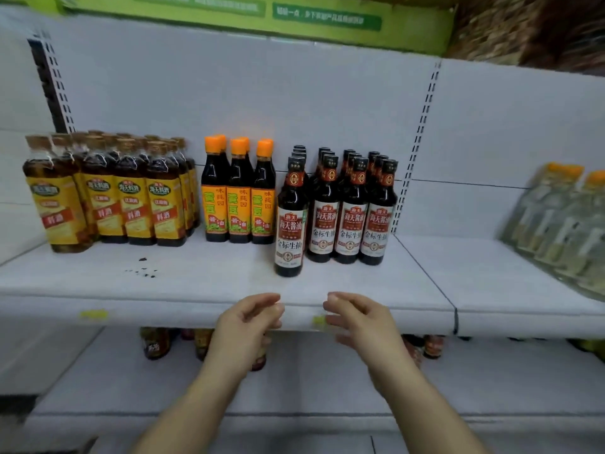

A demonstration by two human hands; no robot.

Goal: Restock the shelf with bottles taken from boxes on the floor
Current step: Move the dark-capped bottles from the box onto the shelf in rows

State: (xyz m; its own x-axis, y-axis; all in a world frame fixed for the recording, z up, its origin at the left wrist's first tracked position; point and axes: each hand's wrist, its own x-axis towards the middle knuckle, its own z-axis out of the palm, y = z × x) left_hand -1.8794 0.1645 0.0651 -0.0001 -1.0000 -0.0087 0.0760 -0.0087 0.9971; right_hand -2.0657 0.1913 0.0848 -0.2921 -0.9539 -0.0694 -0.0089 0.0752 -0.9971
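Two bare hands raised side by side before the front edge of a white shelf, both empty. Left hand loosely cupped, fingers curled inward with thumb and forefinger tips close together but gripping nothing. Right hand likewise half-open, fingers relaxed and slightly blurred, touching neither shelf nor bottle. A clear gap between the two hands, directly below a lone soy sauce bottle.

That bottle upright on the shelf, dark glass with a white and red label, standing forward of its neighbours and near the shelf's front half, apart from both hands. Just behind and to its right, rows of matching soy sauce bottles packed close together against the back panel. To the left, orange-capped bottles with orange labels, touching side by side. Further left, a block of yellow-labelled cooking wine bottles several deep. A few dark specks on the bare shelf surface in front of them.

At far right, on the adjoining shelf section, blurred clear bottles with orange caps. Beneath the hands, a lower shelf with a few small jars partly hidden under the upper shelf's lip. A green sign across the top, lettering too blurred to read.
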